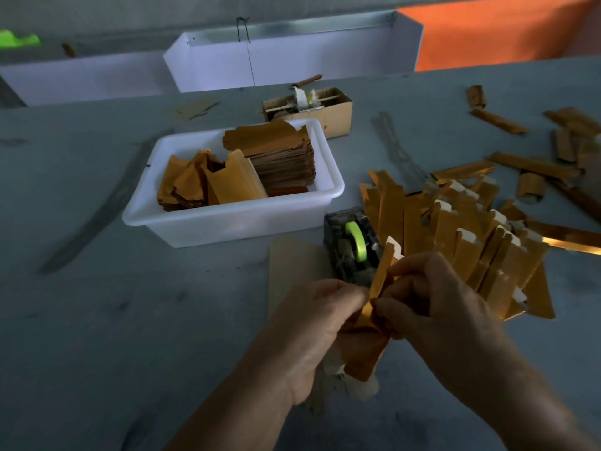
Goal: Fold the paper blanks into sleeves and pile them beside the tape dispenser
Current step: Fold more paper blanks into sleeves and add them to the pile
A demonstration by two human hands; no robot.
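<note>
My left hand (312,323) and right hand (432,301) both pinch one gold paper blank (370,336), mid-fold, just in front of the tape dispenser (353,247). Next, I judge, it needs taping shut, then adding to the sleeve pile (461,232) to the dispenser's right.

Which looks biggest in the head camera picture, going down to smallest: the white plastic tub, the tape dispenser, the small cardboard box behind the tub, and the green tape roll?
1. white plastic tub
2. cardboard box, though it sits farther back and the tub hides part of it, so its lead over the dispenser is unsure
3. tape dispenser
4. green tape roll
</note>
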